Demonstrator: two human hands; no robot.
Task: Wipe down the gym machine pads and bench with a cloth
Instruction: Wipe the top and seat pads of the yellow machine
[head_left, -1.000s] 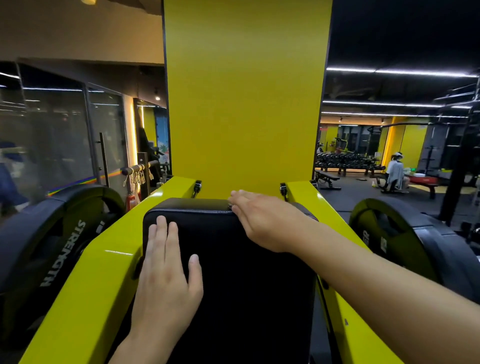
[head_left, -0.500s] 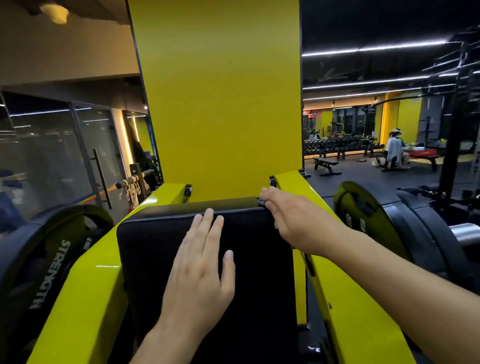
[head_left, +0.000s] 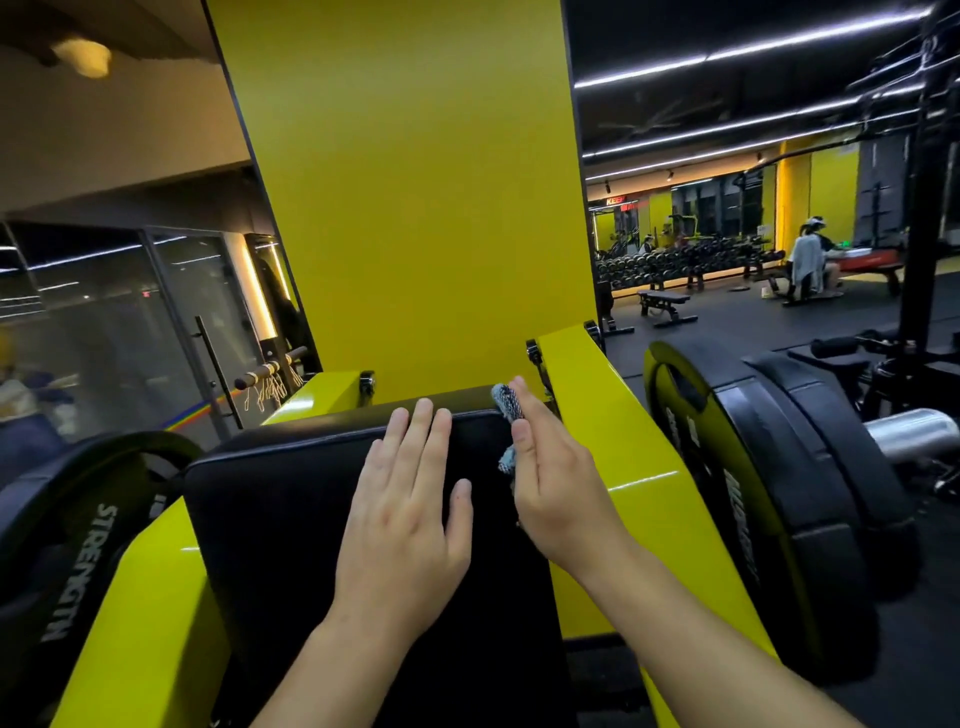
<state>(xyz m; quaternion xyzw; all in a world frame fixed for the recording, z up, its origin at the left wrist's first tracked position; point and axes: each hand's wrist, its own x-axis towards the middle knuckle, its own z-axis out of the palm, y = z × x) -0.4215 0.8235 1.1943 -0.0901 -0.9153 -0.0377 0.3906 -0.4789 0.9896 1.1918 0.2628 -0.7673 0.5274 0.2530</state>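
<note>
1. The left hand (head_left: 410, 499) lies flat, fingers straight, on the black pad (head_left: 291, 499).
2. The right hand (head_left: 558, 483) grips a small grey cloth (head_left: 508, 405) at the pad's right top corner.
3. Behind stands a yellow column (head_left: 415, 197).

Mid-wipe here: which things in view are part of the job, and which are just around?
Part of the job:
- black padded vinyl machine pad
- grey-and-white patterned cloth, held by the right hand
- left hand, flat on the pad

Just around:
- yellow steel machine frame
- black weight plates marked STRENGTH
- distant black flat bench
- dumbbell rack
</note>
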